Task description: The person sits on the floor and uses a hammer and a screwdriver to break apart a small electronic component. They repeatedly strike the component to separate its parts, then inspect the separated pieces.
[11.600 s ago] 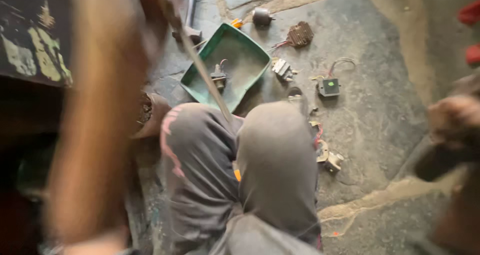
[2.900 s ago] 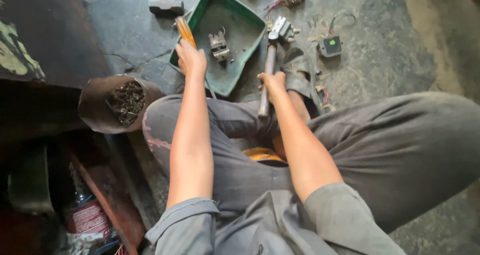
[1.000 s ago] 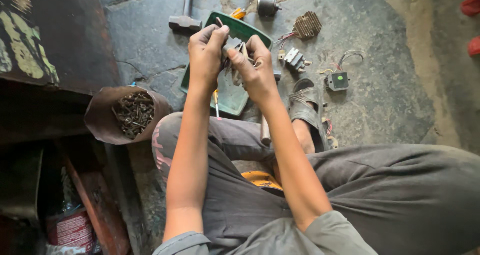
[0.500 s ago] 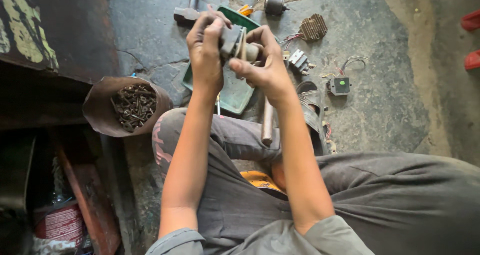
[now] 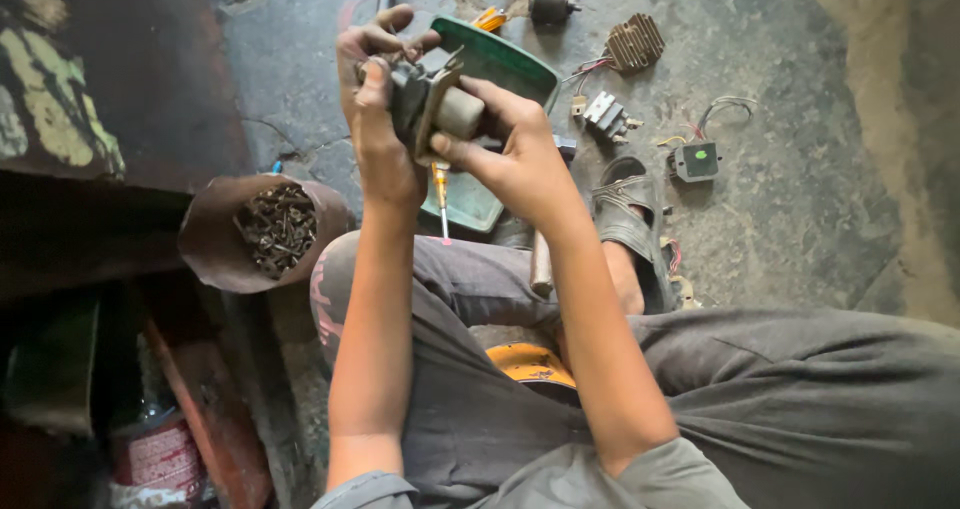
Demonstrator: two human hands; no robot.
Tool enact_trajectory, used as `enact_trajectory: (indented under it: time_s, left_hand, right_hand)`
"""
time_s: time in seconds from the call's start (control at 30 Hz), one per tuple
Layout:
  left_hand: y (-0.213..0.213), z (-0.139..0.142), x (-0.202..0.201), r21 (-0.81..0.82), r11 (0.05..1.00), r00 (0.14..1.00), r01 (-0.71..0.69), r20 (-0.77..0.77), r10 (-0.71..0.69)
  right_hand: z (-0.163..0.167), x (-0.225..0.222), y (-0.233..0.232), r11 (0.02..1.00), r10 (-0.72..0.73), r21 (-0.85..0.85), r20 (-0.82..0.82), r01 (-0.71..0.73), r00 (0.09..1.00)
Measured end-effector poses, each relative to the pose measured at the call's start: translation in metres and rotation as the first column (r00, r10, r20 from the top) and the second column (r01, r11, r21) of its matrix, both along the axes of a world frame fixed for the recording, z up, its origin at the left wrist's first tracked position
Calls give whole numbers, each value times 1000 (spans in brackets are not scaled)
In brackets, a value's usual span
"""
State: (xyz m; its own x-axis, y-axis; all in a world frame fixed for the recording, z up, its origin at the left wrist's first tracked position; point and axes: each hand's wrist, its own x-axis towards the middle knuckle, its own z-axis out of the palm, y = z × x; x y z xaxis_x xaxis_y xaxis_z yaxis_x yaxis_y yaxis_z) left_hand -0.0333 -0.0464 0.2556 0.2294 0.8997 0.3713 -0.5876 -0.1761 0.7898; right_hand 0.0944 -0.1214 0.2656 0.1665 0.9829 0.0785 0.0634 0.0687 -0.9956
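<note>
The person sits low on the stone floor (image 5: 800,219) with both hands up in front, holding one small metal part (image 5: 432,109) between them. The left hand (image 5: 375,99) is curled tight around the dark end of the part, fingers wrapped over the top, most likely to keep it from turning. The right hand (image 5: 515,154) grips the pale round end, thumb on the near side and fingers closed behind it. The part hangs in the air right above the green tray (image 5: 505,69), so I think anything that drops would land in there. A screwdriver (image 5: 441,194) with a yellow handle sits under the hands at about 6 o'clock from the part, close enough to grab. A rusty can (image 5: 265,231) full of old screws sits at 8 o'clock, just beside the knee. At 2 o'clock lie a finned block (image 5: 634,41), a small grey plug (image 5: 606,117) and a little box (image 5: 695,161) with a green dot, near each other on the ground. The fingers cover much of the part, so I cannot tell what it really is. A wooden handle (image 5: 541,264) pokes out behind the right arm, and its head is hidden. Something orange (image 5: 530,364) peeks out between the legs, mostly covered. The far left is dark and blurry.
</note>
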Motion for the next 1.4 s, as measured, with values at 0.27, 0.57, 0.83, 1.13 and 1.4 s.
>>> enact_trajectory:
  time_s: [0.27,0.57,0.83,1.13,1.4]
  left_hand:
    - [4,-14,-5,-343,935,987,91,159,-38]
    - [1,17,-59,-170,970,984,-174,-9,175]
    - [-24,36,-79,-46,960,961,-276,-5,277]
    - [-58,75,-71,125,846,830,-518,-165,532]
    - [-84,92,-73,40,848,847,-529,-39,530]
  right_hand:
    - [32,-9,-7,966,-219,249,654,68,724]
    - [42,-44,-2,950,-166,306,653,-57,739]
    - [77,-49,-28,945,-30,283,578,-166,815]
    - [98,-48,-33,934,132,261,379,-243,916]
    - [115,-44,-36,917,205,260,342,-301,917]
